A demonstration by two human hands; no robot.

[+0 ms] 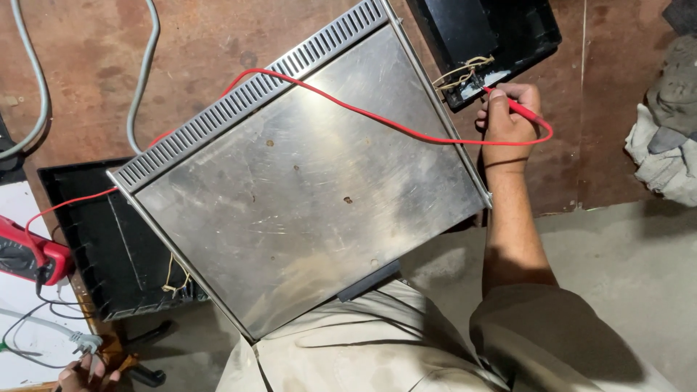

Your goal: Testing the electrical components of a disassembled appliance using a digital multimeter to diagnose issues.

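I note a large sheet-metal panel [305, 189], brushed steel by its look, dull-shiny, scuffed and spotted with small rust marks, with a slotted vent strip along one edge. The black end caps [109, 239] appear matt plastic. My right hand [508, 116] pinches a red probe [519, 107] of smooth plastic on a glossy rubbery lead. The board [87, 65] beneath looks worn, blotchy reddish wood. Crumpled grey cloth [664, 138] looks soft and soiled.

Metal panel [305, 189] centre; multimeter [29, 254] left; cloth [664, 145] right; lead [406, 123] across panel.
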